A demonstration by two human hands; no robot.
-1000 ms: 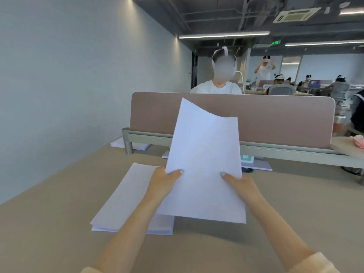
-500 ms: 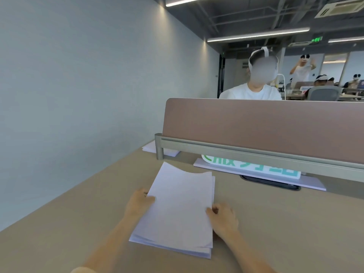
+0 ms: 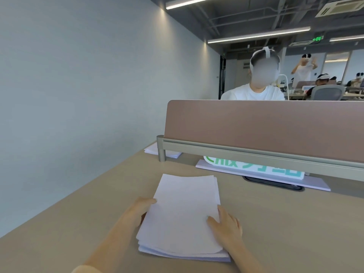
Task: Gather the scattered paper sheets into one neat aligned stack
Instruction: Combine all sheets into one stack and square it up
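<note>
1. The paper stack (image 3: pixel 183 217) is lying flat on the tan desk (image 3: pixel 285 223), just in front of the person, with its near edges fanning slightly out of line.
2. The left hand (image 3: pixel 140 210) is pressing against the stack's left edge; its fingers seem to be tucking under the sheets, though the paper is hiding them, so I cannot tell how far they are curling.
3. The right hand (image 3: pixel 226 226) is resting against the stack's right edge, thumb lying on the top sheet and fingers fairly straight alongside.
4. A second pile of paper (image 3: pixel 152 150) is sitting at the far left of the desk, beside the post of the brown divider panel (image 3: pixel 266 127).
5. A white sign with green lettering (image 3: pixel 254 167) is showing under the divider, to the right of the stack and well apart from it.
</note>
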